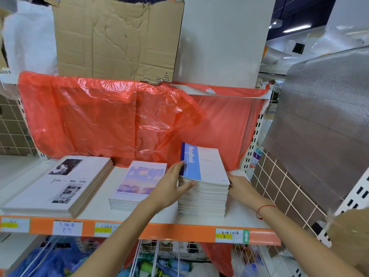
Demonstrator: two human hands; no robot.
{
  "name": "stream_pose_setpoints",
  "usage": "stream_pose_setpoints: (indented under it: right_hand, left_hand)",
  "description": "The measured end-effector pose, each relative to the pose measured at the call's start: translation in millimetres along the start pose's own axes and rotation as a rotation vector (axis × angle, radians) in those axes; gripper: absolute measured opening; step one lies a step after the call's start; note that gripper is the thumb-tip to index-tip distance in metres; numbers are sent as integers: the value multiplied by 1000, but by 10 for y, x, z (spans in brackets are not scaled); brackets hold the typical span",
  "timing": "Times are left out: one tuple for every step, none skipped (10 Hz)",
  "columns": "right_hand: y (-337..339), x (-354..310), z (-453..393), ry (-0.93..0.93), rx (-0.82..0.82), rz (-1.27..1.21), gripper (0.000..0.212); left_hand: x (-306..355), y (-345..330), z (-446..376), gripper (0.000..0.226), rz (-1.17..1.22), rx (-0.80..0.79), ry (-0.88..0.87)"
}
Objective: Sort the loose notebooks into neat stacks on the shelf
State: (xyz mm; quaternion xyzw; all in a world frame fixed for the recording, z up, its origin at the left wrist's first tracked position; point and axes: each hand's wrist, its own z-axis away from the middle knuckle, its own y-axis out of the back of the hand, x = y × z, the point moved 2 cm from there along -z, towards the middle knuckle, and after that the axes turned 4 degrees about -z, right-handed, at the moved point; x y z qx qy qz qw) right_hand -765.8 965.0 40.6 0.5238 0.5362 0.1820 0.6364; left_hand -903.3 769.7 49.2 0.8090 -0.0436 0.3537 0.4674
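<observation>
The left hand lay flat against the left side of the tall stack of blue "NoteBook" notebooks, fingers straight and pressing its spines, thumb laid along the edges just under the top cover. The right hand met the stack's right side at about 3 o'clock from it; its fingertips were hidden behind the pages, so how far they curled could not be told. A red string bracelet circled that wrist. The stack stood on the white shelf, toward its right end. At 9 o'clock from it, just beside the left hand, sat a lower stack of pastel-cover notebooks, and farther out at 9 o'clock a stack of large "Time Memory" notebooks. Behind, at 12 o'clock, a red plastic sheet hung from the upper shelf, with flattened cardboard above it. Price labels lined the orange shelf edge at 6 o'clock.
</observation>
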Motion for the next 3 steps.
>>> stream_pose_setpoints:
  right_hand:
    - [-105, -6, 154, -117, -10, -29, 20]
    - [-208, -10, 385, -165, 69, -84, 19]
    - [-357, -33, 762, -257, 197, -224, 19]
  left_hand:
    - [-65, -43, 329, 67, 52, 105, -12]
    - [-207, -88, 736, 53, 159, 218, 2]
    - [-275, -71, 1145, 20, 263, 253, 86]
